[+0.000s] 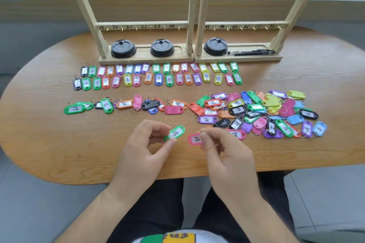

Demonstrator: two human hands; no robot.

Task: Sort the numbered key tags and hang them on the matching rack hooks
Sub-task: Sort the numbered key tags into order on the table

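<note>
The left hand (144,150) pinches a green tag (174,133) between thumb and fingertips, just above the wooden table (59,154); its label reads "18". At three o'clock from it, a pink tag (194,139), also marked "18", lies flat on the table. The right hand (225,154) has its curled fingertips gathered over that tag's right end, but blur keeps me from telling whether they grip it or only touch it.

At twelve o'clock from the hands, two neat rows of tags (158,80) lie on the table, the nearer row reading 1 up to 17. A looser line (124,104) at eleven o'clock shows 19, 20, 21 and 24. A mixed heap (256,112) sits at two o'clock.

Behind the rows stand two racks. The left rack (136,25) has a rail marked 19 to 24, and the right rack (246,24) has one starting at 43. Black cup lids (162,47) and a pen (250,52) rest on their bases.
</note>
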